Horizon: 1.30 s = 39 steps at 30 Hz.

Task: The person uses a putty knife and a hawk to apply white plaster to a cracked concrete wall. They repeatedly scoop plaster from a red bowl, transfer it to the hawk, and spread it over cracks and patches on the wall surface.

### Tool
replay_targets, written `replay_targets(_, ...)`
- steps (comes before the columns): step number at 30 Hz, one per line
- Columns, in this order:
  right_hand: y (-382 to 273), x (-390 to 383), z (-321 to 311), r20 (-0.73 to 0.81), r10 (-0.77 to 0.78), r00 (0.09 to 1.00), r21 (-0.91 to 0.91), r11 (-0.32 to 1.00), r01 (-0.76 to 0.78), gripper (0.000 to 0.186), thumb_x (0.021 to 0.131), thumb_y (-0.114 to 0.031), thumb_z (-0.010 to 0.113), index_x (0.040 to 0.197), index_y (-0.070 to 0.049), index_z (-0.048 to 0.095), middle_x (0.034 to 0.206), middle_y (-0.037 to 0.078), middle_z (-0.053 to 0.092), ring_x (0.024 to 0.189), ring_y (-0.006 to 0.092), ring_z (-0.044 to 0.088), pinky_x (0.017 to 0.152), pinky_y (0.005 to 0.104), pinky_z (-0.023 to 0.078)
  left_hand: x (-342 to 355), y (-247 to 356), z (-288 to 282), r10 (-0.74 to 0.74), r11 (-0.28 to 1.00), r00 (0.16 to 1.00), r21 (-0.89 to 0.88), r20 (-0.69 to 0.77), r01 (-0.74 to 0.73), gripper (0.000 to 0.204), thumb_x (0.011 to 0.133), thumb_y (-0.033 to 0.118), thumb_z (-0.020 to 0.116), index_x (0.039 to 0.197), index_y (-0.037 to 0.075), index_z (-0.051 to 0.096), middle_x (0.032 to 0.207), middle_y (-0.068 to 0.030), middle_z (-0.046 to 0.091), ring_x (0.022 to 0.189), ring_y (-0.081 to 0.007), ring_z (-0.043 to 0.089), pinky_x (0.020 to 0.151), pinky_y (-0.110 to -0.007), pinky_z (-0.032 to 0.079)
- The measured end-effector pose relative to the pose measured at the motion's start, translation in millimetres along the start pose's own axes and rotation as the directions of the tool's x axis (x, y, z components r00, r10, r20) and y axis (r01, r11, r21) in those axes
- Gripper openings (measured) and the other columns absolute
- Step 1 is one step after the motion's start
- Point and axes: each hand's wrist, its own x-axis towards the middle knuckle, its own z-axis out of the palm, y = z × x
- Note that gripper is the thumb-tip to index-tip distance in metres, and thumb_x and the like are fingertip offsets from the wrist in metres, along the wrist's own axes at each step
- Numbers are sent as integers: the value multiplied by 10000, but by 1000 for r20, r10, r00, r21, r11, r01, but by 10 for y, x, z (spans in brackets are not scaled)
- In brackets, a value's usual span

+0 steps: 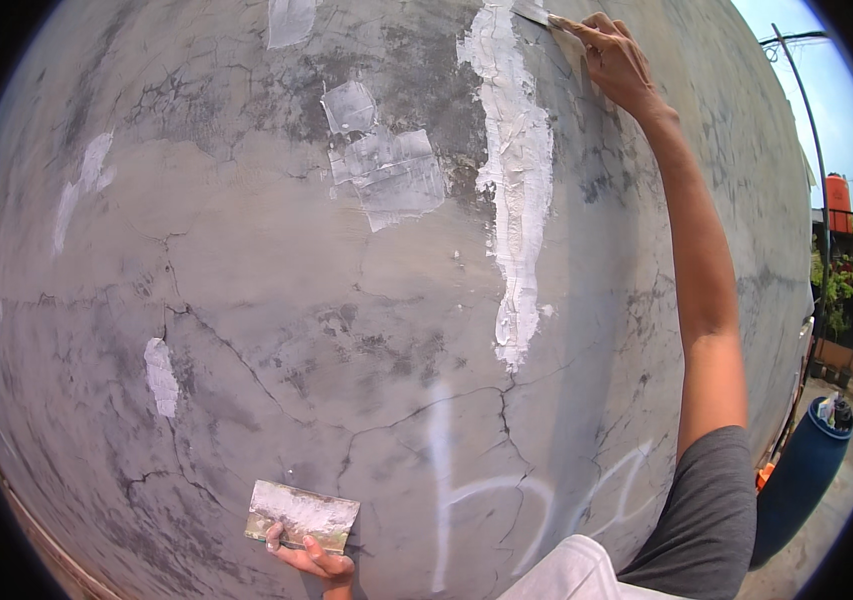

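Observation:
High up on the grey cracked wall point(606, 350), my right hand point(618, 62) grips a putty knife point(534, 14). Its blade lies at the upper end of a long vertical strip of white filler point(518, 200), partly cut off by the picture's top edge. Low in front of the wall, my left hand point(316, 560) holds up a small rectangular putty board point(303, 514) from below. White filler is smeared over the board's face, and the fingertips curl over its lower edge. A dark crack point(506, 420) runs down from the strip's lower tip.
More filler patches show on the wall: overlapping squares point(391, 175), a streak point(81, 190) and a small oval point(160, 377). Pale painted marks point(441, 490) cross the lower wall. At right stands a blue barrel point(804, 480); farther back are a pole point(806, 110) and an orange tank point(836, 192).

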Motion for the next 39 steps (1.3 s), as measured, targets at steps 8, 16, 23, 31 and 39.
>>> replay_targets(8,-268,325,-432,-44,-117,992,-169,980,108,371,848,-46,512,1126,-263,629,954,18,590,891,207,560,825,349,467,-29,-127,-146,58,982,993,175,102,-75,499,810,240,409,1211,-27,278,1222,-277,315,1083,-348,430,907,-405,416)
replay_targets(16,-265,348,-244,11,-158,987,-219,963,157,394,851,-53,535,1147,-301,617,936,-34,583,884,166,556,830,327,465,-44,-121,-124,-9,1000,995,24,104,6,499,815,229,414,1225,-9,256,1244,-276,291,1103,-351,413,902,-408,421)
replay_targets(23,-175,237,-465,28,-128,991,-206,970,131,385,846,-44,513,1121,-288,629,937,23,588,895,205,563,807,353,472,-45,-136,-139,22,997,994,66,106,-29,488,810,212,394,1216,-23,260,1229,-301,292,1097,-362,421,899,-413,429)
replay_targets(31,-569,487,-593,98,-83,992,-150,984,97,350,847,-30,459,1055,-222,664,948,95,599,920,255,552,788,406,468,-31,-78,-166,16,982,990,182,137,-42,476,807,206,385,1200,-38,272,1218,-306,304,1086,-363,437,883,-408,441)
replay_targets(39,-483,446,-705,128,-85,988,-250,961,115,342,820,-29,479,1015,-226,679,961,94,594,935,248,536,820,423,445,-34,-87,-145,-6,994,994,111,111,-6,491,790,205,398,1192,-44,267,1204,-302,313,1058,-355,453,869,-400,446)
